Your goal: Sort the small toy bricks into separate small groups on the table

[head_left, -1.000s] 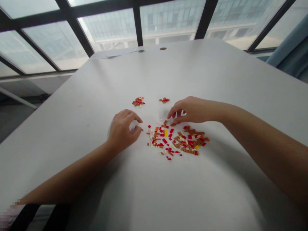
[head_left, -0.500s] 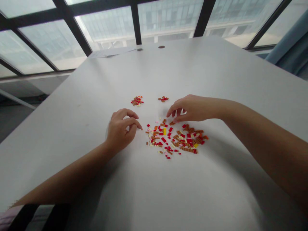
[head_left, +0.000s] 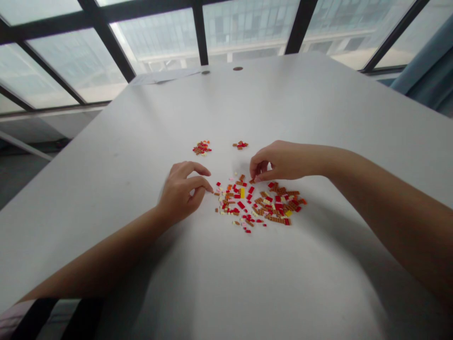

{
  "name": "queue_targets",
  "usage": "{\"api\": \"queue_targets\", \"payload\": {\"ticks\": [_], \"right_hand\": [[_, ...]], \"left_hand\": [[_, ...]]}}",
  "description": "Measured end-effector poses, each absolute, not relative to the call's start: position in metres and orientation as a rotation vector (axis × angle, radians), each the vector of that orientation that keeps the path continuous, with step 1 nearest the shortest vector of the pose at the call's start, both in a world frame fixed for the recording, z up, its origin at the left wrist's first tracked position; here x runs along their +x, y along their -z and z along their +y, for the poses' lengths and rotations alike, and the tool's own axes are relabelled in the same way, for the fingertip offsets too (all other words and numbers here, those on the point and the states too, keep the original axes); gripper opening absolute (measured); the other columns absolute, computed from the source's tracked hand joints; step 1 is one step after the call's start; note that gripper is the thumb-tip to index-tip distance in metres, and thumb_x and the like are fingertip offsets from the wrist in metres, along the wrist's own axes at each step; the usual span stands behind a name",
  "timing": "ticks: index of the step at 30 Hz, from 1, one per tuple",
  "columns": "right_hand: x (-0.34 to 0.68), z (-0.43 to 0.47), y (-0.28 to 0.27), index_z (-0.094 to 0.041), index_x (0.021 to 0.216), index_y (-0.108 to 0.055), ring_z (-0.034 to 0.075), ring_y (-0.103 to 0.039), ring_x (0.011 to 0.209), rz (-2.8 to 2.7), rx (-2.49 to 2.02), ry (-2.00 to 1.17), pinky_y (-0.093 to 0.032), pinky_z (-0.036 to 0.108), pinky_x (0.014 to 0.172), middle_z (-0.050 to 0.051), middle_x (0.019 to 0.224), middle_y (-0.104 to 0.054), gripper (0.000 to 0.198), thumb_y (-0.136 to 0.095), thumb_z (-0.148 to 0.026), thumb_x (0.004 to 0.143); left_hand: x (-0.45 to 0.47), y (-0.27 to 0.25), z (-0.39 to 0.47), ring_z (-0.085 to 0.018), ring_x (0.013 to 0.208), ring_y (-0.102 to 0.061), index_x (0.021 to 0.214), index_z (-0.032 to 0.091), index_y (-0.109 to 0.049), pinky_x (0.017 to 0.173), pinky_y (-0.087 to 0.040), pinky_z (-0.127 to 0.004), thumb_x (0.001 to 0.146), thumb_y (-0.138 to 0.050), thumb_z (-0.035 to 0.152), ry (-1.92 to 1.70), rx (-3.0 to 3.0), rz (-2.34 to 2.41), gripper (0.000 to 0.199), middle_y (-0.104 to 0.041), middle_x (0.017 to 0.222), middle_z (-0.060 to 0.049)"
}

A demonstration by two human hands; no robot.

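Note:
Many small toy building bricks (head_left: 241, 205) in brown, red, cream, yellow and orange lie spread in a loose pile on the white table. My right hand (head_left: 267, 162) reaches in at the pile's far edge, its thumb and fingertips closed around a small brown brick (head_left: 252, 181). At the left edge, my left hand (head_left: 184, 189) hovers low with two fingers stretched apart, one tip near a little brown piece (head_left: 216, 194). Nothing shows in the left hand. Two smaller clusters sit beyond the pile: a left cluster (head_left: 202, 148) and a right cluster (head_left: 240, 145) of brown and red bricks.
The white table (head_left: 226, 283) stretches to a wall of windows (head_left: 247, 33) with dark frames. At its far left edge lies a sheet of paper (head_left: 163, 77), near two round dark holes. A blue curtain (head_left: 430, 75) hangs at the right.
The fingers of my right hand have come together on a brown brick at the pile's far edge. My left hand has shifted slightly right, closer to the bricks.

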State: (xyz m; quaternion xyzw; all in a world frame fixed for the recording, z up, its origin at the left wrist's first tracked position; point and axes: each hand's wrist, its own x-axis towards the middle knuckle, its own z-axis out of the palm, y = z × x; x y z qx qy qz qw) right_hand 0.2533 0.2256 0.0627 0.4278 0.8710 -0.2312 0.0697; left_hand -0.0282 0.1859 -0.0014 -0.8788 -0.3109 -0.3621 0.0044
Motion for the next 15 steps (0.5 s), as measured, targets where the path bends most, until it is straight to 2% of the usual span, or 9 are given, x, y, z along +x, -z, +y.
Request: {"api": "queue_targets", "payload": {"ticks": [5, 9, 15], "right_hand": [[0.254, 0.223, -0.067, -0.023, 0.089, -0.076, 0.020, -0.070, 0.079, 2.595, 1.315, 0.738, -0.051, 0.033, 0.074, 0.003, 0.089, -0.078, 0.020, -0.065, -0.038, 0.081], [0.253, 0.220, -0.070, -0.023, 0.089, -0.075, 0.020, -0.069, 0.078, 2.556, 1.302, 0.766, -0.050, 0.032, 0.073, 0.003, 0.087, -0.077, 0.019, -0.068, -0.037, 0.079], [0.248, 0.214, -0.073, -0.022, 0.090, -0.075, 0.020, -0.069, 0.079, 2.512, 1.274, 0.763, -0.049, 0.032, 0.073, 0.004, 0.088, -0.077, 0.020, -0.068, -0.032, 0.074]], "left_hand": [[-0.027, 0.000, 0.184, -0.020, 0.098, -0.066, 0.082, 0.023, -0.074, 0.093, -0.048, -0.042, 0.082, -0.051, 0.002, 1.069, -2.830, -0.792, 0.031, -0.072, 0.104, -0.005], [-0.026, -0.002, 0.183, -0.020, 0.094, -0.066, 0.089, 0.024, -0.073, 0.090, -0.047, -0.042, 0.081, -0.052, 0.002, 1.070, -2.854, -0.626, 0.032, -0.072, 0.106, -0.006], [-0.025, -0.003, 0.182, -0.019, 0.098, -0.064, 0.102, 0.031, -0.073, 0.092, -0.048, -0.042, 0.082, -0.054, 0.005, 1.001, -2.884, -0.498, 0.038, -0.070, 0.111, -0.005]]}}
